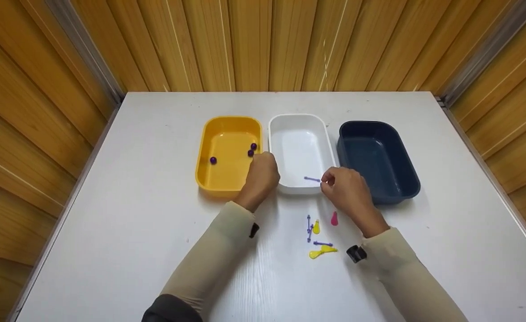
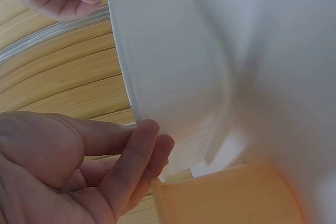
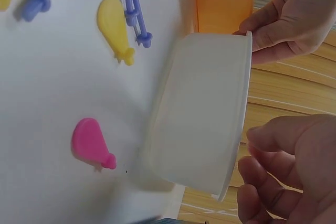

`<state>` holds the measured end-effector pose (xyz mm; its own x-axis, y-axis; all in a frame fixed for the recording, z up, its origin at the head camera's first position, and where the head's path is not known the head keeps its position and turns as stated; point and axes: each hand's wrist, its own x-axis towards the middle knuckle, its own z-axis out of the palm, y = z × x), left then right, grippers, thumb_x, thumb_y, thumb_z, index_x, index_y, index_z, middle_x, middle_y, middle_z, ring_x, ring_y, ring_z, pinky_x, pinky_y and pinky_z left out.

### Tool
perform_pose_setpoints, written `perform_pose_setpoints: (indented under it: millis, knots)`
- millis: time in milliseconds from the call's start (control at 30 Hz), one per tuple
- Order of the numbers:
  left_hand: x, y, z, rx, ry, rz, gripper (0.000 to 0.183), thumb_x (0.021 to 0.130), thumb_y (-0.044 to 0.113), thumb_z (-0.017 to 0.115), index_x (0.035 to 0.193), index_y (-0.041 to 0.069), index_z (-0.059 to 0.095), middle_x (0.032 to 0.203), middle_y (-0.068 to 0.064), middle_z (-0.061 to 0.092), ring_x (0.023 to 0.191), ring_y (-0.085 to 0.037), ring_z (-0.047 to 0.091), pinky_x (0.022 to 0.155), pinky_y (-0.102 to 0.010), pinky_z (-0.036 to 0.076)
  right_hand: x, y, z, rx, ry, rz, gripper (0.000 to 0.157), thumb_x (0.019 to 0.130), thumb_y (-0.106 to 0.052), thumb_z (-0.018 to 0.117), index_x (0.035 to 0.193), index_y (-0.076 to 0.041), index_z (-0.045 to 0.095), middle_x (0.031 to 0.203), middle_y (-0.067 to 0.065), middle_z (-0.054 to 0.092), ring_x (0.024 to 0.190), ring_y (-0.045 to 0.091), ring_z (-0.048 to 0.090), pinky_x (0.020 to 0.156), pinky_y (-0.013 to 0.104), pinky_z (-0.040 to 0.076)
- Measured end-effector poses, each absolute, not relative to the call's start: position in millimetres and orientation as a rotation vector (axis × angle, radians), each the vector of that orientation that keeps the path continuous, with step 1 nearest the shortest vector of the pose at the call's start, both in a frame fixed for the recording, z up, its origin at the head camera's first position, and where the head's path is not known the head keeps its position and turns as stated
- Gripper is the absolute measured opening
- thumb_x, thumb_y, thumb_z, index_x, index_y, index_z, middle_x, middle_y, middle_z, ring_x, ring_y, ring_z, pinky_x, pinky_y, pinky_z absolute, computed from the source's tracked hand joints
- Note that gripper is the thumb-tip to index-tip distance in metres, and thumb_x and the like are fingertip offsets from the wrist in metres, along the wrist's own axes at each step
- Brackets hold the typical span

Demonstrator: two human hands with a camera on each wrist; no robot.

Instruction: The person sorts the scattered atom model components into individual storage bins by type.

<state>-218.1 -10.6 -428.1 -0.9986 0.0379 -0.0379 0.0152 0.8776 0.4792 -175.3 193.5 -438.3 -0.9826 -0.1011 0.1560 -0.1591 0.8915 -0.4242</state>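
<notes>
My left hand [image 1: 263,174] pinches the rim of the white tub [image 1: 299,117] at its near left corner, beside the yellow tub [image 1: 218,187]. At the near right corner of the white tub is my right hand [image 1: 347,190], fingers loosely bent. A purple stick with knobbed ends [image 1: 311,179] appears inside the white tub, one end right by the right fingertips in the head view. In the right wrist view no stick shows between the right hand's fingers [image 3: 262,179]; the tub's wall hides the inside there.
A dark blue tub [image 1: 413,190] stands to the right. Purple beads [image 1: 213,160] lie in the yellow tub. On the table before the white tub are a pink balloon-shaped piece [image 1: 334,218], several yellow ones [image 1: 316,226] and more purple sticks [image 1: 323,243]. Wooden panels [image 1: 245,44] rise behind.
</notes>
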Motion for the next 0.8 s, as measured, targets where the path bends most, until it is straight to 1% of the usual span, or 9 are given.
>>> perform_pose_setpoints:
  millis: [100,167,333,500,567,700,800]
  knots:
    - [-217.1,-10.4,-428.2,0.061,3.014,0.781,0.019,0.094,-0.004,0.056,0.102,-0.009,0.072,0.096,-0.021,0.075,0.082,-0.024,0.068,0.077,-0.038,0.060,-171.2,195.4,-438.6,0.207,-2.917,0.699,0.005,0.086,-0.011,0.072,0.088,-0.007,0.073,0.084,0.011,0.073,0.082,0.031,0.063,0.075,0.048,0.049]
    - [-216.7,-10.4,-428.0,0.069,3.020,0.795,0.020,0.094,-0.005,0.055,0.102,-0.009,0.072,0.097,-0.022,0.075,0.082,-0.024,0.068,0.078,-0.040,0.060,-168.1,196.3,-438.7,0.201,-2.921,0.716,0.004,0.087,-0.011,0.072,0.088,-0.007,0.073,0.086,0.011,0.073,0.083,0.031,0.063,0.077,0.047,0.049]
    - [-217.4,-10.0,-427.7,0.044,3.000,0.757,0.020,0.094,-0.004,0.056,0.105,-0.008,0.072,0.096,-0.019,0.075,0.077,-0.021,0.061,0.076,-0.037,0.059,-160.4,198.1,-439.3,0.164,-2.968,0.755,0.006,0.089,-0.013,0.073,0.091,-0.007,0.073,0.090,0.012,0.074,0.085,0.030,0.063,0.080,0.045,0.051]
    - [-218.3,-8.9,-428.0,0.026,2.987,0.735,0.020,0.095,-0.003,0.056,0.106,-0.008,0.072,0.097,-0.019,0.075,0.077,-0.021,0.061,0.077,-0.036,0.059,-152.0,200.3,-441.8,0.166,-2.985,0.768,0.006,0.089,-0.012,0.073,0.092,-0.008,0.073,0.089,0.011,0.073,0.085,0.029,0.062,0.081,0.044,0.052]
    - [-218.6,-8.6,-427.6,0.019,2.970,0.738,0.020,0.095,-0.003,0.056,0.108,-0.008,0.071,0.098,-0.018,0.074,0.078,-0.022,0.061,0.078,-0.035,0.059,-148.6,201.5,-443.3,0.166,-2.993,0.777,0.005,0.089,-0.012,0.073,0.093,-0.008,0.073,0.089,0.010,0.073,0.084,0.027,0.062,0.080,0.042,0.051]
    - [-219.9,-9.3,-425.7,0.005,2.942,0.726,0.021,0.095,-0.002,0.057,0.112,-0.008,0.069,0.100,-0.019,0.073,0.082,-0.024,0.062,0.080,-0.035,0.058,-141.9,203.9,-446.1,0.159,-3.027,0.799,0.004,0.089,-0.011,0.074,0.092,-0.009,0.073,0.087,0.008,0.073,0.082,0.023,0.062,0.073,0.035,0.049]
    - [-220.5,-9.0,-425.0,0.002,2.930,0.726,0.021,0.096,-0.001,0.057,0.112,-0.007,0.069,0.100,-0.019,0.073,0.081,-0.023,0.061,0.079,-0.034,0.057,-136.7,206.8,-447.6,0.165,-3.043,0.805,0.004,0.088,-0.011,0.074,0.091,-0.009,0.072,0.085,0.007,0.073,0.079,0.021,0.061,0.068,0.032,0.046]
